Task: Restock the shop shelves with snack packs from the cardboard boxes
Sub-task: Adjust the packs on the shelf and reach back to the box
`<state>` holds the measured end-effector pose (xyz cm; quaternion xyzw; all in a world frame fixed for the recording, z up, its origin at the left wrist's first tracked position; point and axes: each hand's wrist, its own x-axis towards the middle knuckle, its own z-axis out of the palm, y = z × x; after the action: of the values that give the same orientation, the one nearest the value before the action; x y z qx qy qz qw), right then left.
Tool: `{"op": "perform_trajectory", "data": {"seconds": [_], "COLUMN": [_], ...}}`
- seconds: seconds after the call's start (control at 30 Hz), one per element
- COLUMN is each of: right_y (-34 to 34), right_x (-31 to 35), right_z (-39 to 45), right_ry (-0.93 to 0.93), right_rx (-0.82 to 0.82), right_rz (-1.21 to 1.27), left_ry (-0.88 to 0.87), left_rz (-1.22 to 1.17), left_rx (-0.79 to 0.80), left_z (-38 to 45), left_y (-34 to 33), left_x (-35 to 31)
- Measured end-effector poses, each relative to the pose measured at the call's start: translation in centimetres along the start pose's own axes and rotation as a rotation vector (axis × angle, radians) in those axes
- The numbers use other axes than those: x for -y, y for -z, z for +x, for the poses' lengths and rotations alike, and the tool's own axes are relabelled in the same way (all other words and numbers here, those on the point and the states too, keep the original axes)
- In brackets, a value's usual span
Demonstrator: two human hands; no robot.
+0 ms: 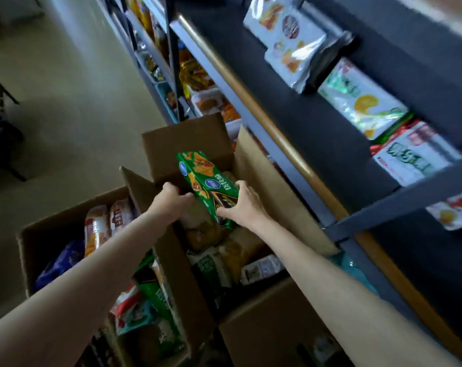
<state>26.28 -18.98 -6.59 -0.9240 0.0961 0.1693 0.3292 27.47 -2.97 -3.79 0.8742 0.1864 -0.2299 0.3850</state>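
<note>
Head view, left to right: a pale floor (73, 83) is seen at the far left, and beside it an open cardboard box (52, 234) is shown packed with snack packs, among them an orange-and-white pack (96, 229) and a purple pack (63, 260) near its far wall. More packs in green, red and white (142, 308) are seen piled in the near part of that box. The left hand (171, 198) is held over the flap between the two boxes, its fingers curled just beside the lower edge of a green snack pack (207, 181); whether the pack is actually touched by it cannot be told. The green snack pack is held tilted above a second open box (264, 176), which is set just beside the first and close against the shelves. The pack's lower end is gripped by the right hand (244, 205), with the fingers wrapped over its dark printed corner. Below it, brown and green-and-white packs (216, 260) are seen lying inside the second box. A closed box flap (272, 319) is visible in the near foreground. At the right, dark shelves (330, 144) with a tan front strip are stocked with white and silver packs (293, 41), a green-and-orange pack (362, 104) and a red-and-white pack (412, 154), all somewhat blurred.
</note>
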Motion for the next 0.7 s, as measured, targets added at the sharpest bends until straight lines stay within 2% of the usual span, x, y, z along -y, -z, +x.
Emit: {"op": "perform_trajectory", "data": {"seconds": [0.1,0.13,0.2,0.33,0.4,0.57,0.7], "right_y": [6.6,8.9,13.0,19.6,22.6,29.4,33.5], "right_x": [2.0,2.6,4.1,6.8,7.7,9.8,11.5], "right_z": [-5.6,-7.9,-12.9,-23.6,-28.5,-39.6,-45.9], "right_ry": [0.109,0.15,0.207,0.299,0.335,0.341,0.313], "right_rx": [-0.183,-0.26,-0.415,-0.736,-0.873,-1.059,-1.213], "right_rz": [0.009,-0.021,-0.068,-0.142,-0.158,-0.183,-0.239], "left_ry": [0.056,-0.004,-0.232,-0.531,-0.655,-0.949,-1.204], "left_rz": [-0.493,-0.588,-0.646,-0.858,-0.904,-0.94,-0.849], "left_rx": [0.275,0.391,0.586,0.545,0.579,0.706,0.696], "left_z": [-4.4,-6.2,-10.2,-20.8,-26.6,-37.6,-44.9], "left_y": [1.7,2.4,3.5,5.2,6.0,8.3,9.6], "left_x": [-4.3,-5.7,-8.6,-14.4,-16.8,-22.7,-26.0]}}
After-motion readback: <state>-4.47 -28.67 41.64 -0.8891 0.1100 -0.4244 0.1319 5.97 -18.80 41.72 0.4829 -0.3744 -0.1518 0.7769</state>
